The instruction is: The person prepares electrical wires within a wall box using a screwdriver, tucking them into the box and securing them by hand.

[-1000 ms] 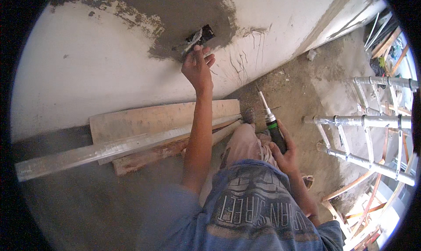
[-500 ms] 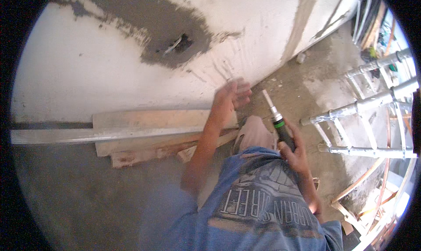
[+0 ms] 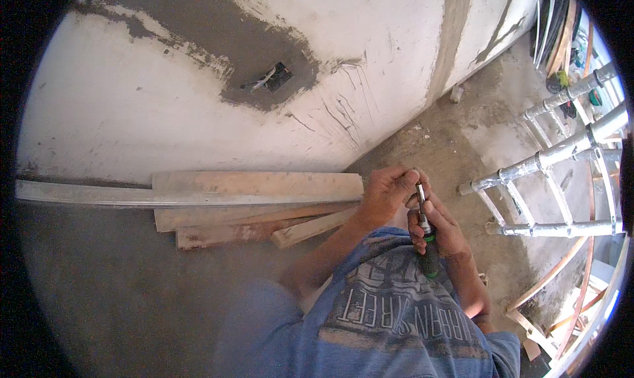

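A screwdriver (image 3: 424,227) with a black and green handle and a shiny metal shaft is in my right hand (image 3: 446,228), held in front of my shirt. Its shaft points up and away from me, and my fingers wrap around the upper handle and collar. My left hand (image 3: 389,191) meets it at the far end, thumb and fingers pinched closed on the tip. Whether a small piece sits between those fingertips is hidden.
Ahead stands a white wall (image 3: 165,120) with grey mortar patches and a recessed electrical box (image 3: 274,78) with loose wires. Boards (image 3: 257,180) and a long metal profile (image 3: 99,195) lie along its base. A paint-spattered ladder (image 3: 548,154) occupies the right, near cables and wood strips.
My left hand has come down and right from near the wall to the screwdriver's tip. The right hand has shifted its grip up toward the collar, and the shaft is more upright.
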Demonstrator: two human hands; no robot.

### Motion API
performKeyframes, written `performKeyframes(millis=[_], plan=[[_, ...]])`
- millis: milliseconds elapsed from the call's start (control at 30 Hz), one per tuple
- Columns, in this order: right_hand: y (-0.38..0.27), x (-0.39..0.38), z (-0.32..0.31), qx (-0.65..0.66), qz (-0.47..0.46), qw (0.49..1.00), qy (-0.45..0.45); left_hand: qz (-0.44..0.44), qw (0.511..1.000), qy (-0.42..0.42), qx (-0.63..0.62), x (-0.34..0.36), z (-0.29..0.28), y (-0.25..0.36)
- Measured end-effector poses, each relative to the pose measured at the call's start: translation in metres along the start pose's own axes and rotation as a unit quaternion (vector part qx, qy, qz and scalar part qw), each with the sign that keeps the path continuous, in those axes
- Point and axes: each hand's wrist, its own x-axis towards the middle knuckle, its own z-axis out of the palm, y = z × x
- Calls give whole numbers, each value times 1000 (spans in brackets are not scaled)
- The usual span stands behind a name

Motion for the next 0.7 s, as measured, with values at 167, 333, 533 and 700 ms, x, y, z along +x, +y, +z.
performKeyframes(millis=[167,333,533,700], plan=[[-9,1,10,-71,12,997,-7,24,996,83,-36,-11,9,15],[-6,-14,-6,-199,45,979,-29,86,985,34,143,-7,-8,46],[-48,-12,-8,-398,-51,915,53,106,911,-104,385,31,-23,108],[-81,-12,4,-544,-108,831,40,92,882,-188,422,34,-15,131]])
